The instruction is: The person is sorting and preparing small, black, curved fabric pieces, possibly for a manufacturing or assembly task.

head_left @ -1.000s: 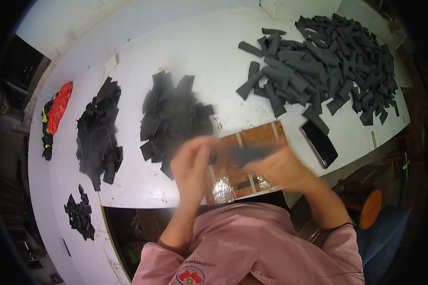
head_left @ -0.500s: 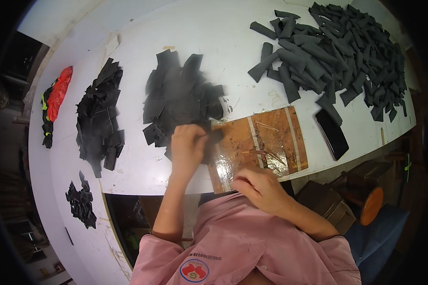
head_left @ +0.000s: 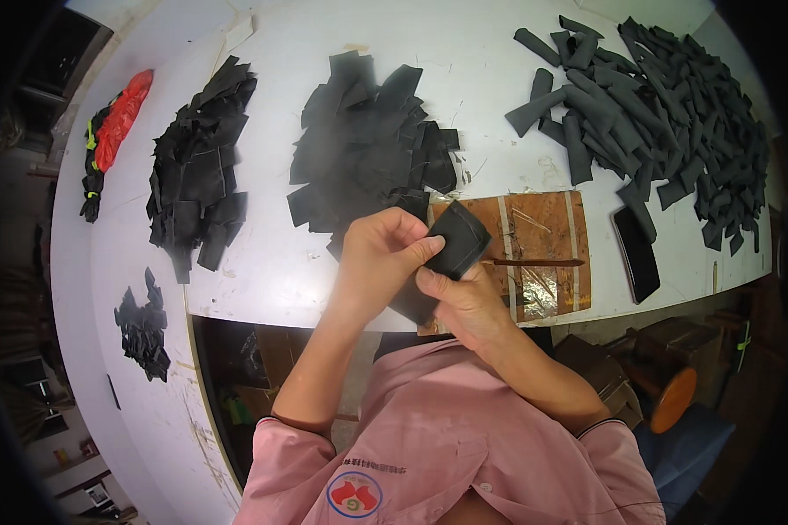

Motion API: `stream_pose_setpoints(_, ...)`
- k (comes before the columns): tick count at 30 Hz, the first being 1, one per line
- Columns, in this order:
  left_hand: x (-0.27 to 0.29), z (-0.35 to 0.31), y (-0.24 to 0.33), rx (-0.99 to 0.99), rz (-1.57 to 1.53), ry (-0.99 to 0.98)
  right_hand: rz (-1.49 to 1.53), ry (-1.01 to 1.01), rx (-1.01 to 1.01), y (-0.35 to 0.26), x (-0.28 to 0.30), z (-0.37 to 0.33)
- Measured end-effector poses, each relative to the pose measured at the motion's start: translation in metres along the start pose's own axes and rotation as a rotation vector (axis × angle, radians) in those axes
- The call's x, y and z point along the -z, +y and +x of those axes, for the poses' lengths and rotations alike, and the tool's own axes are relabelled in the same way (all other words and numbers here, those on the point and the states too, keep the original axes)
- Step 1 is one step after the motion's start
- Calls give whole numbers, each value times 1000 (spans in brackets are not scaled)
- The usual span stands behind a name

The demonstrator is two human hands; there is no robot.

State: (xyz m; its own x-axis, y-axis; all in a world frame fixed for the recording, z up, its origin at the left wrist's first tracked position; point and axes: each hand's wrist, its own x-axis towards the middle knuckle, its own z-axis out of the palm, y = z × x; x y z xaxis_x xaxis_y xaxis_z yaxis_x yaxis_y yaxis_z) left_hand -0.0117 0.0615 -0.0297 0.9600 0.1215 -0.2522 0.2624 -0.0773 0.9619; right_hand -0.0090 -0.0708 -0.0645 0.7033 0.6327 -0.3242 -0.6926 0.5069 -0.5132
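Observation:
Between both hands is a black fabric piece (head_left: pixel 460 241) with a pale stitched line along its edge. My left hand (head_left: pixel 385 249) pinches it near the top with thumb and fingers. From below, my right hand (head_left: pixel 466 302) grips its lower part, thumb pressed on it. A thin brown stick (head_left: pixel 538 262) reaches out to the right from beside my right hand; whether that hand holds it I cannot tell. Under the hands lies a brown taped board (head_left: pixel 553 210). Just beyond my left hand spreads a heap of flat black fabric pieces (head_left: pixel 359 149).
More black pieces form a long pile (head_left: pixel 197 171) at left and a small pile (head_left: pixel 143 328) nearer. Dark grey fabric tubes (head_left: pixel 639 122) are heaped at far right. A phone (head_left: pixel 636 254) lies by the board. A red plastic bag (head_left: pixel 124 118) sits far left on the white table (head_left: pixel 254 302).
My left hand has come back from the heap with a black fabric piece. My right hand has risen from the board's near edge and grips that piece too. The view has shifted slightly.

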Motion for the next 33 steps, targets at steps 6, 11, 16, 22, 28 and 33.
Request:
stream_pose_setpoints(6, 3, -32, -14, 37, -686, 92, 233, 25, -37, -15, 7, 2)
stream_pose_setpoints(11, -11, -48, -22, 36, -719, 74, 219, 48, -98, -15, 8, 2)
stream_pose_setpoints(16, -13, -45, -25, 73, -693, 112, 221, 69, -94, -12, 10, 2)
stream_pose_setpoints(22, -17, -45, -23, 45, -599, 156, 7, 56, 9, -6, 13, 2)
stream_pose_setpoints(28, -23, -48, -28, -68, -102, 440, -1821, 240, 120, -23, 5, -19)
stream_pose_setpoints(33, -35, -52, -17, -187, 70, 332, -1155, 18, 562, -24, -1, -22)
